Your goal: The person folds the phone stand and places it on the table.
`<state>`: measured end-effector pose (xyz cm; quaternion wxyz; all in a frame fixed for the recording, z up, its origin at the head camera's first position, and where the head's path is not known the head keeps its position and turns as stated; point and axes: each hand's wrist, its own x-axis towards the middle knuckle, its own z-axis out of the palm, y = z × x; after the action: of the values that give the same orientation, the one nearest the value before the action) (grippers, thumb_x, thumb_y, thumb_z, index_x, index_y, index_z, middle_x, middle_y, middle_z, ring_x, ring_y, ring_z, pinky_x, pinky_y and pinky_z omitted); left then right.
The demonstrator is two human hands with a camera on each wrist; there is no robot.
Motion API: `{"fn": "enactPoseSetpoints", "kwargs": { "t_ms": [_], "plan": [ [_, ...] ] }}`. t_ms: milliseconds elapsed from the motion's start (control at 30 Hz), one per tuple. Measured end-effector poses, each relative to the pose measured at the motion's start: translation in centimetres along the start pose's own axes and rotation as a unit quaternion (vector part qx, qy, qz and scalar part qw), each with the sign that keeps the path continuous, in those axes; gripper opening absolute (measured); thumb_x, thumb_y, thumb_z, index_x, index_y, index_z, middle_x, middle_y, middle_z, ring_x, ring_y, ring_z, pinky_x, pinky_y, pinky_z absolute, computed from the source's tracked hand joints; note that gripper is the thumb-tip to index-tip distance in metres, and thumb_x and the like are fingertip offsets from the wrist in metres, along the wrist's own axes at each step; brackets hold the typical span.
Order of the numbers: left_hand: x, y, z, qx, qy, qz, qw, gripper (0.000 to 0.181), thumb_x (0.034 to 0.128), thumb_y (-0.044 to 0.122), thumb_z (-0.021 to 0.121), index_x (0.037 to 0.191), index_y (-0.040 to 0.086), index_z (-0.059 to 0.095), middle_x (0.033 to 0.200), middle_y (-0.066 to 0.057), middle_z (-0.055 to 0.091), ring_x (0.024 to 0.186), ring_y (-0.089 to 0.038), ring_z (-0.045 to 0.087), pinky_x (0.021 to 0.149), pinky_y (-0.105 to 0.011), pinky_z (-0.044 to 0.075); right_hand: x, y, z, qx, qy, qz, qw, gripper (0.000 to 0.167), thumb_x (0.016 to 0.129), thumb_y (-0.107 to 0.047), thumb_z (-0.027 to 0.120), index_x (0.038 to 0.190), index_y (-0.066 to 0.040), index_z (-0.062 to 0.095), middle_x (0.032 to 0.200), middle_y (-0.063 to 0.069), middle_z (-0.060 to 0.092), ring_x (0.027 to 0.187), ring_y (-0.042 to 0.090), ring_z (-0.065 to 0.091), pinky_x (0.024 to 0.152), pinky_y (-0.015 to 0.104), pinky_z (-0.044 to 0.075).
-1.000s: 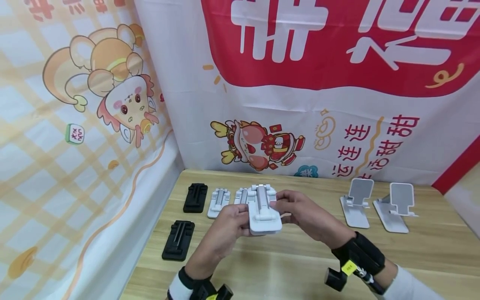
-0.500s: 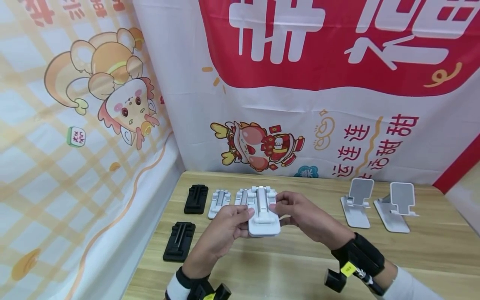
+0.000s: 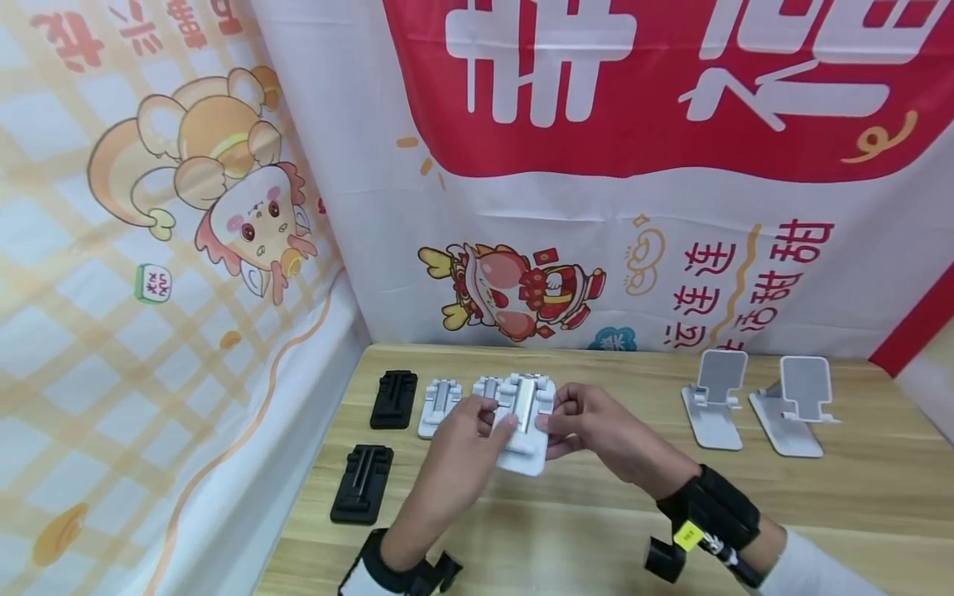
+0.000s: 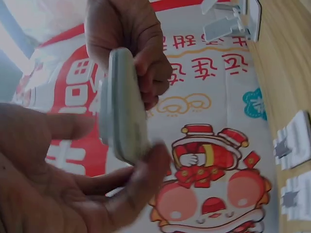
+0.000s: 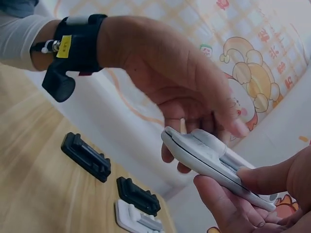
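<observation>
A folded white phone stand (image 3: 525, 454) is raised above the table between both hands. My right hand (image 3: 599, 420) pinches its right edge, thumb on the upper face and fingers beneath, as the right wrist view shows. My left hand (image 3: 456, 454) is at its left side. In the left wrist view the left thumb (image 4: 73, 126) stands off the stand, while the fingers are close to its lower edge; whether they touch is blurred. Behind the raised stand lie two more folded white phone stands (image 3: 442, 406), one partly hidden.
Two folded black phone stands (image 3: 393, 399) lie at the table's left. Two unfolded white phone stands (image 3: 715, 401) stand at the back right. A printed cloth (image 3: 522, 215) hangs behind the wooden table (image 3: 596, 530) and along its left side.
My left hand has shifted its fingers and thumb higher along the stand, and its thumb has come off the edge. The stand has tilted slightly. My right hand keeps its pinch.
</observation>
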<state>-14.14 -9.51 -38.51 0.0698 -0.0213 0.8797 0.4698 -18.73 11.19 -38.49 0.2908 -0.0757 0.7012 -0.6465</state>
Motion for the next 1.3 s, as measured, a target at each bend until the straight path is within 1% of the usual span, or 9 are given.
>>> {"fn": "enactPoseSetpoints", "kwargs": {
  "t_ms": [133,233,533,633,767,867,1033,1200,1300],
  "plan": [
    [-0.5,0.7,1.3,0.160,0.039,0.028,0.9860,0.089,0.0914,0.065,0.065,0.146,-0.004,0.048,0.143,-0.019,0.047,0.124,-0.030,0.052,0.102,-0.047,0.054,0.3,0.2,0.5,-0.001,-0.006,-0.002,1.0000,0.033,0.104,-0.010,0.059,0.128,0.006,0.045,0.117,0.019,0.064,0.092,0.024,0.071,0.088,0.037,0.064],
    [-0.6,0.7,2.0,0.200,0.061,0.039,0.9772,0.096,0.0876,0.062,0.072,0.147,-0.008,0.043,0.148,-0.025,0.041,0.129,-0.035,0.048,0.105,-0.050,0.053,0.4,0.3,0.8,-0.003,-0.006,-0.003,1.0000,0.035,0.103,-0.012,0.060,0.129,0.005,0.045,0.115,0.019,0.064,0.091,0.023,0.069,0.087,0.036,0.063],
    [-0.1,-0.9,1.5,0.198,0.103,0.048,0.9736,0.090,0.0731,0.057,0.084,0.130,-0.008,0.057,0.119,-0.015,0.058,0.091,-0.022,0.056,0.077,-0.034,0.056,1.0,0.6,1.2,-0.015,-0.033,0.004,0.9993,0.037,0.102,-0.014,0.061,0.130,0.005,0.046,0.114,0.018,0.066,0.093,0.022,0.070,0.088,0.036,0.063],
    [0.3,-2.6,1.4,0.173,0.115,0.030,0.9777,0.087,0.0681,0.053,0.087,0.124,-0.008,0.060,0.112,-0.014,0.061,0.084,-0.020,0.057,0.071,-0.032,0.056,0.9,0.8,0.0,-0.042,-0.028,0.007,0.9987,0.036,0.102,-0.015,0.058,0.130,0.005,0.047,0.115,0.020,0.067,0.095,0.023,0.071,0.090,0.036,0.062],
    [0.9,-6.5,1.1,0.161,0.135,-0.014,0.9775,0.085,0.0628,0.048,0.089,0.120,-0.010,0.062,0.102,-0.012,0.061,0.079,-0.020,0.057,0.061,-0.028,0.052,0.9,1.0,-3.7,-0.128,0.045,-0.013,0.9907,0.037,0.102,-0.014,0.055,0.132,0.007,0.047,0.116,0.023,0.066,0.097,0.026,0.070,0.087,0.035,0.061],
    [0.8,-10.1,0.7,0.167,0.158,-0.035,0.9726,0.078,0.0602,0.044,0.089,0.112,-0.010,0.064,0.095,-0.011,0.061,0.076,-0.020,0.056,0.057,-0.028,0.050,1.1,1.0,-7.7,-0.228,0.129,-0.036,0.9643,0.034,0.104,-0.015,0.053,0.129,0.008,0.050,0.114,0.023,0.066,0.097,0.026,0.067,0.080,0.031,0.059],
    [-0.6,-14.7,0.1,0.205,0.184,-0.061,0.9595,0.067,0.0588,0.037,0.090,0.098,-0.012,0.065,0.088,-0.014,0.060,0.075,-0.024,0.057,0.059,-0.038,0.055,0.7,1.1,-14.4,-0.394,0.242,-0.044,0.8856,0.033,0.105,-0.023,0.052,0.121,0.005,0.057,0.111,0.024,0.063,0.095,0.031,0.061,0.070,0.033,0.051],
    [-0.5,-17.0,0.1,0.253,0.205,-0.052,0.9438,0.068,0.0608,0.037,0.091,0.097,-0.016,0.066,0.087,-0.018,0.061,0.075,-0.028,0.061,0.064,-0.047,0.059,0.8,2.6,-19.7,-0.528,0.240,-0.056,0.8130,0.039,0.101,-0.017,0.059,0.129,0.010,0.059,0.124,0.036,0.060,0.110,0.051,0.058,0.088,0.063,0.051],
    [-0.1,-17.7,0.1,0.264,0.210,-0.044,0.9404,0.066,0.0615,0.037,0.093,0.094,-0.015,0.068,0.085,-0.018,0.062,0.074,-0.028,0.061,0.063,-0.047,0.059,1.0,4.3,-21.8,-0.552,0.221,-0.057,0.8020,0.046,0.098,-0.008,0.064,0.137,0.013,0.053,0.134,0.039,0.055,0.120,0.056,0.053,0.099,0.070,0.045]
  ]
}}
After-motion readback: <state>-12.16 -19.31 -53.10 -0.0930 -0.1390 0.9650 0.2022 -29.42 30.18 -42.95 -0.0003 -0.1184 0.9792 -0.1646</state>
